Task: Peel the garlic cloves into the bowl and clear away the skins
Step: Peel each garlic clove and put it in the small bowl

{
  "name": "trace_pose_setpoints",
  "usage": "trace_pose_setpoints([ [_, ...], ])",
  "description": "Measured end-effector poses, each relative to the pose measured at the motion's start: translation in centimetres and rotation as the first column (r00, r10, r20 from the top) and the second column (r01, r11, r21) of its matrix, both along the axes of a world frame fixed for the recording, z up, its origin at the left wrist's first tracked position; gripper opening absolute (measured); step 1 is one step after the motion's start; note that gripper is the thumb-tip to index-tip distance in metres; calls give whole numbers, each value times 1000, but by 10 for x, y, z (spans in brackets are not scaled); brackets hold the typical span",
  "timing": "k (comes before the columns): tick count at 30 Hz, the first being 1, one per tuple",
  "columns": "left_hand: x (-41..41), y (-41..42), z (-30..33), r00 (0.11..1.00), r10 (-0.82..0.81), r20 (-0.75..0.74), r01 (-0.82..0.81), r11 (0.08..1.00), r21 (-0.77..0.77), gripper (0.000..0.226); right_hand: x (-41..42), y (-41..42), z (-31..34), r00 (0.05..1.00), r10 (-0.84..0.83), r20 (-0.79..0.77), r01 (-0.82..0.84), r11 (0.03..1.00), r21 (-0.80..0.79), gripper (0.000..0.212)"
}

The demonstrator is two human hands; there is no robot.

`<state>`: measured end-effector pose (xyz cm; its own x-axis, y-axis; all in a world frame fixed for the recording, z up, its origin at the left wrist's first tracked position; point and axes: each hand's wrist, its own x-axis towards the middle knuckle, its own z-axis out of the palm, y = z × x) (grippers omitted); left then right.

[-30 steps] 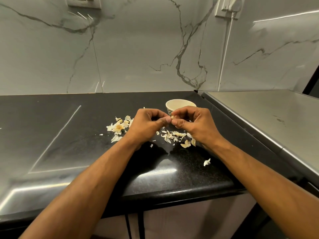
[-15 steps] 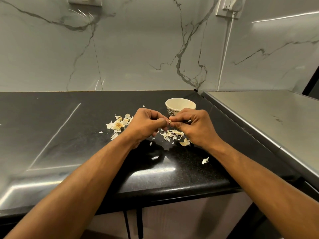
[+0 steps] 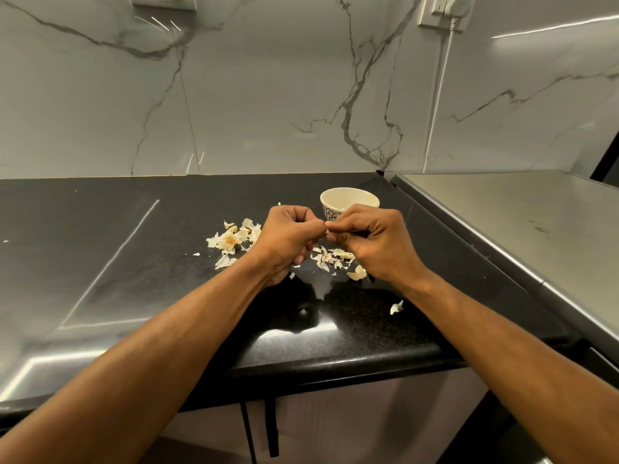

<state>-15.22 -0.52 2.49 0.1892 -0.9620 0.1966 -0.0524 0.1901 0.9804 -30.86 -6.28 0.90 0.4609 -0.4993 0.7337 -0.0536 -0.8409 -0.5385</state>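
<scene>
My left hand (image 3: pixel 288 239) and my right hand (image 3: pixel 371 242) meet fingertip to fingertip just above the glossy black stone tabletop (image 3: pixel 134 262); both are pinched narrow on something tiny, surely a small pale garlic clove (image 3: pixel 328 231), though only a sliver of it shows between the fingers; the round cream bowl with the dark patterned outside (image 3: pixel 348 204) stands just behind my right knuckles, near enough for a short drop; what lies inside it I cannot tell from here; the papery white garlic skins (image 3: pixel 331 257) lie scattered under my hands, a second heap with a dry yellowish root core (image 3: pixel 231 241) sits to the left, and one stray white flake (image 3: pixel 397 307) rests nearer the front edge; I judge the clove firm but slick once bare, so I want to grip it by its ends and lift the skin at the tip; the skins are feather-light and brittle, likely to cling or drift, so sweeping them together with a cupped palm should beat picking them singly; peeling is underway, clearing not yet begun.
</scene>
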Motion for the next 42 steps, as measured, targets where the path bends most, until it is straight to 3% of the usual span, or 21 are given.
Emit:
trace_pose_setpoints([
  [7,-1,-3,-1,995,-37,-90,36,999,-12,24,1,4,3,985,32,172,-77,961,264,21],
  [13,-4,2,2,995,-64,-73,60,996,-59,8,0,6,5,942,61,331,-229,837,497,13],
  [17,-3,3,2,998,-70,11,70,995,-77,10,-2,5,8,905,48,424,-317,740,593,12],
  [20,0,5,1,984,-29,178,45,996,-83,10,-6,1,12,869,4,495,-364,682,634,11],
  [22,4,4,-1,917,57,394,-8,992,-127,9,-8,1,12,871,1,492,-368,666,649,13],
  [24,11,1,-2,770,172,615,-73,980,-183,10,-9,2,12,886,-2,463,-346,661,666,17],
  [26,18,1,-1,625,232,746,-149,973,-178,9,-9,3,12,901,-13,433,-318,659,681,14],
  [28,24,3,2,545,213,811,-184,974,-132,6,-10,3,11,917,-14,398,-290,661,692,11],
  [38,24,6,6,467,158,870,-198,978,-71,19,-10,2,6,972,23,235,-184,697,693,9],
  [40,25,5,4,506,175,844,-188,978,-90,20,-9,3,6,972,23,232,-182,698,693,3],
  [42,26,3,2,639,174,749,-138,984,-110,16,-8,3,5,974,18,226,-173,702,691,2],
])
